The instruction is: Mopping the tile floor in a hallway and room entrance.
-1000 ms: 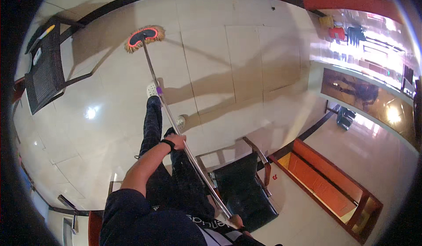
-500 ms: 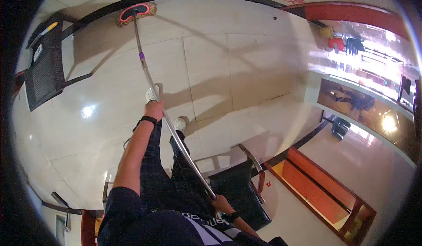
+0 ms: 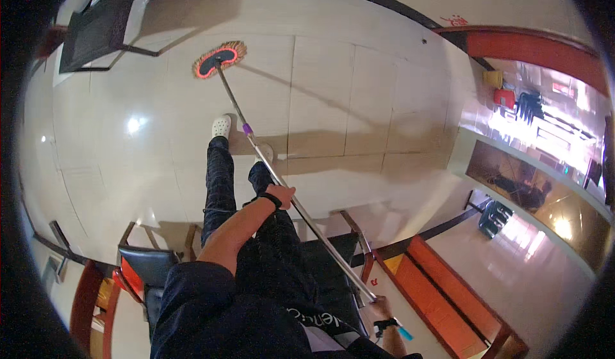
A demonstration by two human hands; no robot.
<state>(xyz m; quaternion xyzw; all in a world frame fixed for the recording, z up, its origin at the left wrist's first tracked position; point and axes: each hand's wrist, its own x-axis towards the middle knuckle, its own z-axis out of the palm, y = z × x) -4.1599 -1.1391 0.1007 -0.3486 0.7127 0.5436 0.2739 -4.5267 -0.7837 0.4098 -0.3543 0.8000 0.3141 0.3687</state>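
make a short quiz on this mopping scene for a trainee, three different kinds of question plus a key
1. Which hand grips the long silver metal pole nearer the oval, tan-fringed mop head?
2. True or false: a white perforated clog shows to the left of the pole.
3. Fill in: the small ring-shaped collar on the pole is ____ in colour.

Key: 1. the left hand; 2. true; 3. purple.
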